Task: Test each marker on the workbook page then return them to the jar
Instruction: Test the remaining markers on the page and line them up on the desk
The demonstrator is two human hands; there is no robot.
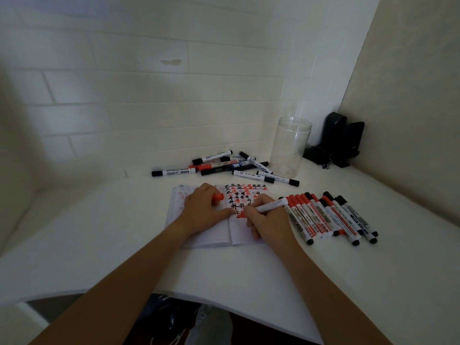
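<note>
Right hand [267, 220] grips marker [271, 204], tip on workbook [214, 235] page mid-table; left hand [204, 210] holds red cap [218, 196], pressing page. Jar [290, 145] at 1 o'clock, marker row [331, 215] at 3, pile [224, 165] at 12

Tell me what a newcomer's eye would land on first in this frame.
Probably the open workbook at the centre, its right page crowded with red and black test marks, where the right hand writes with a marker and the left hand holds a red cap. Next, the tidy marker row at right and the loose pile beside the clear jar.
</note>
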